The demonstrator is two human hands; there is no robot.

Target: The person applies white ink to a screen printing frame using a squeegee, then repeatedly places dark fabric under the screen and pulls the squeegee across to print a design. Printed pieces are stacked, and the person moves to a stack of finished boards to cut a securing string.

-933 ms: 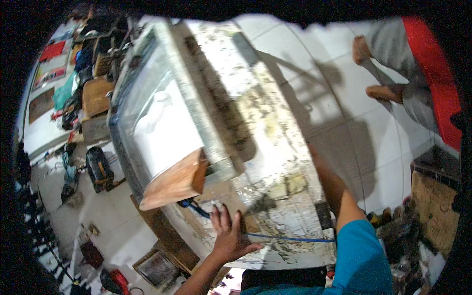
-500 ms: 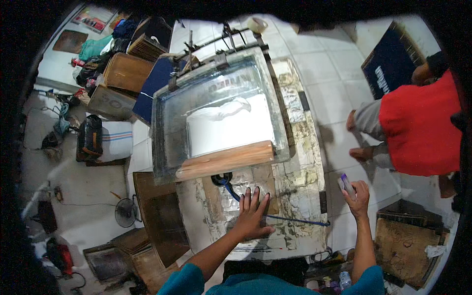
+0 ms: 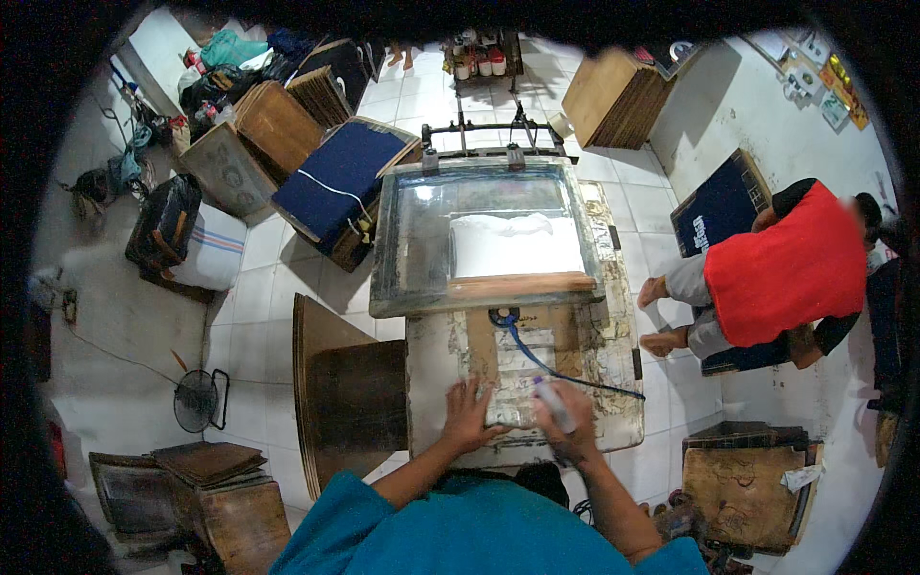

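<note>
The right hand (image 3: 569,433), grasping a purple-tipped object (image 3: 554,402), has swung in over the worktop (image 3: 436,359), seemingly within working reach, lower centre; the spread left hand (image 3: 467,419) grips nothing.

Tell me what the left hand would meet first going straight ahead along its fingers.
The left hand would probably meet the screen frame, whose height above the table is unclear.

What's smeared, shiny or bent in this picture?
Head view: the right hand and the tube it holds are smeared, probably by motion, while the left hand looks clearer; head view: a small glare spot shows inside the frame, toward its upper left; head view: the corners go black and the table's right edge bows.
</note>
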